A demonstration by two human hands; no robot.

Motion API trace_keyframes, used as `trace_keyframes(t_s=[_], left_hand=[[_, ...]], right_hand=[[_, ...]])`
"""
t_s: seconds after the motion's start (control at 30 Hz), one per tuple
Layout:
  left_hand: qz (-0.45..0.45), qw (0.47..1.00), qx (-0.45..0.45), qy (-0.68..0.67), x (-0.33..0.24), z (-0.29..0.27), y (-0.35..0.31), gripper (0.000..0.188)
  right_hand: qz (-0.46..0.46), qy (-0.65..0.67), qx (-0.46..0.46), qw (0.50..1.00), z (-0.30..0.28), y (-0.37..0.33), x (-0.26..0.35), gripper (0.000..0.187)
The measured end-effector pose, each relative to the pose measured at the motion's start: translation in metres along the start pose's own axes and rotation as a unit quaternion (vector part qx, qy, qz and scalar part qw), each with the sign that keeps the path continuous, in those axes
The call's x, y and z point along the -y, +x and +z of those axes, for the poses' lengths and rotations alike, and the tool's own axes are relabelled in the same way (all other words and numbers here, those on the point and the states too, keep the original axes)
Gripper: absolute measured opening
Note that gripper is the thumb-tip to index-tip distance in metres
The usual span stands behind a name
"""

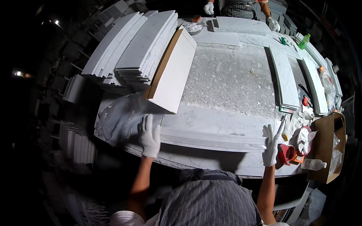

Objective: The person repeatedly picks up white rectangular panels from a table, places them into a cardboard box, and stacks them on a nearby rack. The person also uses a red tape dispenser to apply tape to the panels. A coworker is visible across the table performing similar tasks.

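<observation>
A short stack of long white marble slabs lies flat across the near side of the table. At its left end is my left hand in a white glove, fingers stretched out and pointing away from me. My right hand, also gloved, is against the stack's right end with its fingers straight. Neither hand is wrapped round anything; whether the left palm presses the end or only hovers beside it, I cannot tell. Just beyond the left hand stands a white flat carton with a brown edge. Clear plastic wrap lies to its left.
Tall slab stacks fill the far left. On the right are more slabs, a red tape dispenser, a clear bottle, a cardboard box and a green bottle. A co-worker's gloved hand is across the table.
</observation>
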State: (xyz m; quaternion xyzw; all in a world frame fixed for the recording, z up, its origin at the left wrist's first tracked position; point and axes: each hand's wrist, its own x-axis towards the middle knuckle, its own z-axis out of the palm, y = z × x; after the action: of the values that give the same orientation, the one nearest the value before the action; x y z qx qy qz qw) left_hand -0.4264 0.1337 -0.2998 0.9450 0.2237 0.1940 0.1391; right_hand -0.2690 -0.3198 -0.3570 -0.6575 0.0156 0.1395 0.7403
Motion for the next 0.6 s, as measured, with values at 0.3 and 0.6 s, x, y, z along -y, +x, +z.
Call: trace_keyframes(t_s=[0.3,0.6], left_hand=[[0.464,0.873,0.149,0.02,-0.135,0.07,-0.1,0.065],[0.369,0.915,0.021,-0.161,-0.133,0.002,-0.009,0.038]], right_hand=[[-0.061,-0.108,0.063,0.99,0.007,-0.001,0.013,0.068],[-0.026,-0.114,0.04,0.992,0.001,0.0,0.018,0.057]])
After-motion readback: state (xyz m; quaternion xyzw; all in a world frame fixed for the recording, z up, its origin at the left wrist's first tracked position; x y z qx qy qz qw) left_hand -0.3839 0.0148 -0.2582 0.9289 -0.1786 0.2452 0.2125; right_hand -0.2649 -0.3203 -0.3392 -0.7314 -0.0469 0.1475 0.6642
